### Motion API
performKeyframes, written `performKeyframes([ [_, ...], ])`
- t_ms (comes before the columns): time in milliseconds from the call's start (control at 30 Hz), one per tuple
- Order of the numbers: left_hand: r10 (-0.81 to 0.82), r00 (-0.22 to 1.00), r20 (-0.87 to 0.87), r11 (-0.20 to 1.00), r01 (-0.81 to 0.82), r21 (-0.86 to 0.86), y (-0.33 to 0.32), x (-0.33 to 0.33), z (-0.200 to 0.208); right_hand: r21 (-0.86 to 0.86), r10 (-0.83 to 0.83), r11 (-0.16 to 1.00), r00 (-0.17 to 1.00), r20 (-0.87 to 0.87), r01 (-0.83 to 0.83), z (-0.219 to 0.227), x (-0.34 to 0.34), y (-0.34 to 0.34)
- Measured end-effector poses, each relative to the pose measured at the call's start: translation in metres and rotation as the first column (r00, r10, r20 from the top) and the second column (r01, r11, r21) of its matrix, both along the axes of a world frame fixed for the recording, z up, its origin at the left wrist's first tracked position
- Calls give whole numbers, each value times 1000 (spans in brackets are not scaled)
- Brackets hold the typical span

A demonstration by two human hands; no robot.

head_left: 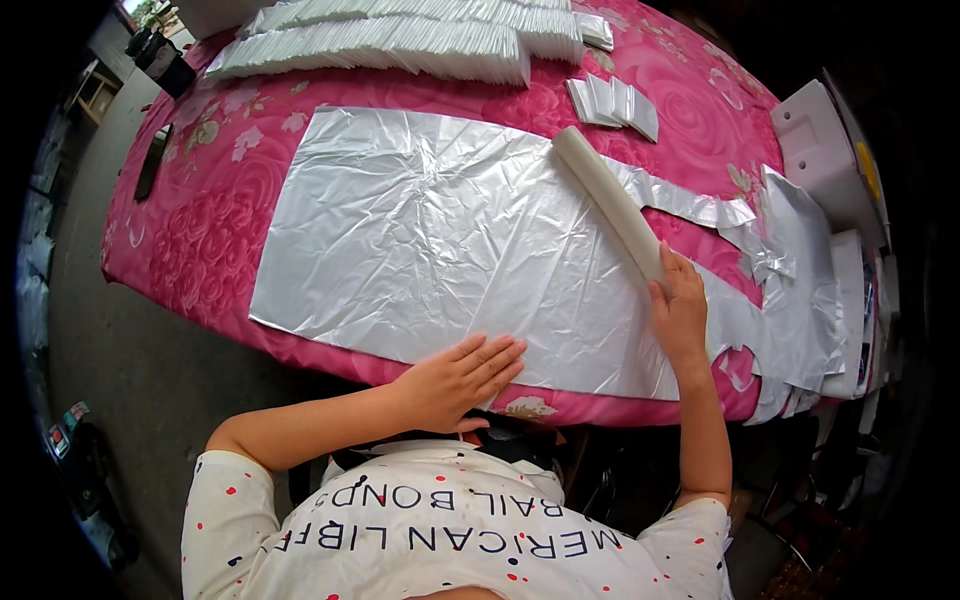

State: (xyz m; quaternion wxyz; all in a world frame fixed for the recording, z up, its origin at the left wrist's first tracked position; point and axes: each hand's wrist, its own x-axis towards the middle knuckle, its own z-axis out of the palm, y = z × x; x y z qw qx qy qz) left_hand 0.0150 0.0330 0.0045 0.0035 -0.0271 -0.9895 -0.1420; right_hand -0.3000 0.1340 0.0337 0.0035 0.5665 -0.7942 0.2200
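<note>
A large silvery-white plastic bag (390, 220) lies spread over the table, creased, with its strap-like handles (695, 205) reaching to the right. My left hand (460, 378) rests flat on its front edge, fingers stretched and palm down. In my right hand (682, 308) is the near end of a pale, smooth tube (605, 195), with fingers and thumb wrapped round it. The tube lies slantwise across the right part of the bag, its far end toward the back. Whether the tube is hollow cannot be seen.
A pink flowered tablecloth (200, 250) covers the table. At the back stand long rows of folded plastic bags (400, 50), with a small fanned stack (612, 105) nearer. More loose bags (805, 290) hang by white boxes (810, 135) at right. A phone (153, 162) lies far left.
</note>
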Motion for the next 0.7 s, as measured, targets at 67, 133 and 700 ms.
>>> performKeyframes([
  [67,11,1000,16,1000,-11,18,-1,1,3,-8,-8,1000,997,82,8,4,-4,1],
  [133,47,999,-11,999,-46,18,2,3,1,1,80,997,967,242,-82,15,12,11],
  [700,198,975,-102,948,-217,-232,46,1,-17,-140,399,905,916,-47,-402,-12,30,-134],
])
